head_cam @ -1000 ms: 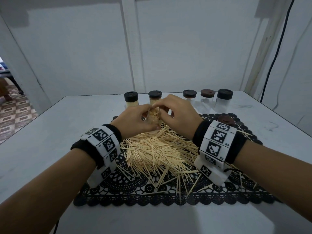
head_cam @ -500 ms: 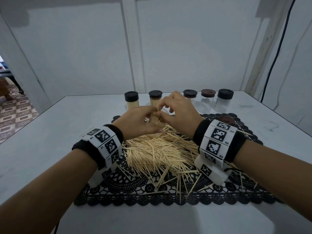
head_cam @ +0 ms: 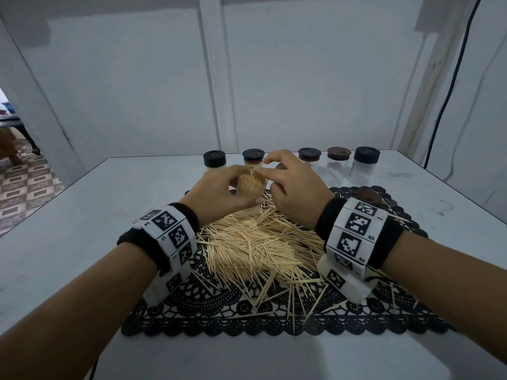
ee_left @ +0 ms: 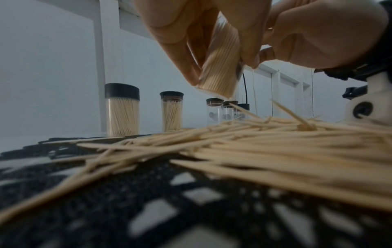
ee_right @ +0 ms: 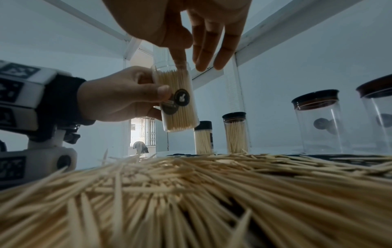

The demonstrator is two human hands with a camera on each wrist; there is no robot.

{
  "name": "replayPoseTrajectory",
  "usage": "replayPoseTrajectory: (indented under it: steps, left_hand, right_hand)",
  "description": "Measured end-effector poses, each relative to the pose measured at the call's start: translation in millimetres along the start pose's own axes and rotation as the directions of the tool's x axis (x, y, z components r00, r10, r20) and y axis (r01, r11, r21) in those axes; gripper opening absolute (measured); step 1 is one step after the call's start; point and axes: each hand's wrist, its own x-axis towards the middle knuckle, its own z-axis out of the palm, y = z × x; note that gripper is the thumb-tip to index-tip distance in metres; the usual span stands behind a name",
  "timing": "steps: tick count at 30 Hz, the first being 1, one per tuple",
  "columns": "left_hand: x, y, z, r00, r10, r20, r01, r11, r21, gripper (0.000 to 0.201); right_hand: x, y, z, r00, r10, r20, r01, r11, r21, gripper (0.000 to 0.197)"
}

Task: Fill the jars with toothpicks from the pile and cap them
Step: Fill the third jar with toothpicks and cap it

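My left hand (head_cam: 219,196) grips a clear uncapped jar (head_cam: 251,187) packed with toothpicks and holds it nearly upright just above the far edge of the toothpick pile (head_cam: 255,242). The right wrist view shows the jar (ee_right: 180,107) clear of the pile, with a round black sticker on its side. My right hand (head_cam: 293,187) hovers at the jar's mouth; one fingertip (ee_right: 179,62) touches the toothpick tips while the other fingers stay straight. A loose brown cap (head_cam: 367,196) lies on the mat to the right.
A black lace mat (head_cam: 219,311) lies under the pile on the white table. Along the back stand two capped jars full of toothpicks (head_cam: 214,161) (head_cam: 253,159) and three capped empty jars (head_cam: 338,163). Stray toothpicks lie scattered toward the mat's near edge.
The left hand has raised the jar from low in the pile to upright above it. The right hand has lifted from the pile to the jar's mouth.
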Motion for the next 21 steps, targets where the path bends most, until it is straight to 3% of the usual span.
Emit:
replayPoseTrajectory:
  steps: [3, 5, 10, 14, 18, 21]
  left_hand:
    - [-0.6, -0.7, 0.7, 1.0, 0.004, -0.019, -0.004, 1.0, -0.022, 0.046]
    - [-0.3, -1.4, 0.7, 1.0, 0.008, -0.028, -0.009, 0.999, -0.036, 0.045]
    - [0.8, -0.9, 0.5, 0.999, 0.025, -0.043, -0.025, 1.0, -0.006, 0.052]
    - [0.7, -2.6, 0.9, 0.999, 0.012, -0.034, -0.013, 1.0, -0.025, 0.049]
    - [1.1, -2.9, 1.2, 1.0, 0.005, -0.015, -0.005, 1.0, -0.005, 0.045]
    - [1.0, -3.2, 1.5, 1.0, -0.001, -0.003, 0.001, 1.0, -0.004, 0.037]
  right_hand:
    - [-1.9, -1.7, 1.6, 0.997, -0.027, 0.067, 0.027, 1.0, -0.004, 0.062]
    - [-3.4, -1.8, 2.9, 0.995, -0.044, 0.089, 0.042, 0.999, 0.033, 0.062]
    - [-0.7, -2.0, -2.2, 0.998, 0.062, 0.024, -0.062, 0.998, 0.004, 0.052]
    - [-2.5, -1.7, 0.3, 0.998, 0.005, 0.059, -0.007, 0.999, 0.045, 0.048]
    - [-0.8, -0.7, 0.0, 0.997, 0.002, 0.084, -0.01, 0.994, 0.106, 0.068]
    - [-1.7, 0.6, 0.8, 0.994, -0.039, 0.098, 0.03, 0.995, 0.091, 0.062]
